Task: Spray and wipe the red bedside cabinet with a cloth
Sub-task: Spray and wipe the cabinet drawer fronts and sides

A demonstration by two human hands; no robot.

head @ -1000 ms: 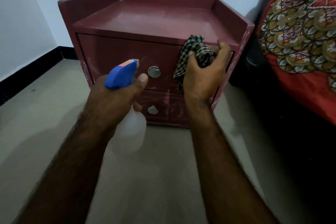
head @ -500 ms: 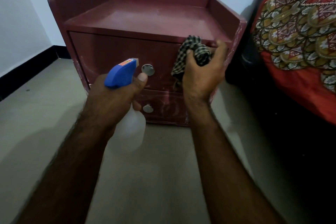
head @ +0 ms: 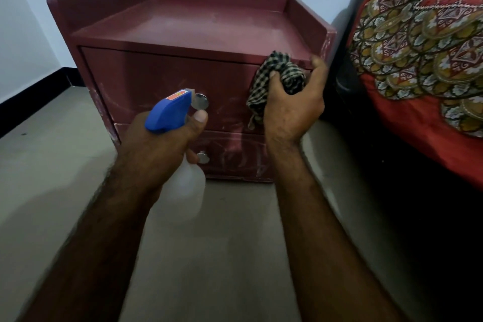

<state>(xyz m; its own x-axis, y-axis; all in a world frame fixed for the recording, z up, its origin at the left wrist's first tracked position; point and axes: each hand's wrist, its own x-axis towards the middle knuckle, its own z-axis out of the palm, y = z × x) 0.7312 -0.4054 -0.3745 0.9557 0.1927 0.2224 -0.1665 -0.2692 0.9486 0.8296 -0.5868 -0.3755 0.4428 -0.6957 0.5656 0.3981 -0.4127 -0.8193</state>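
Cloth [head: 275,70] bunched in right hand [head: 292,108] | against cabinet [head: 162,78] front | left hand [head: 156,157] grips sprayer [head: 169,112]

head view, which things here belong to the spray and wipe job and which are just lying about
Job: red cabinet; spray bottle, gripped by the left hand; checked cloth, held by the right hand at the cabinet's front.
Just there: patterned bedspread; black skirting board.
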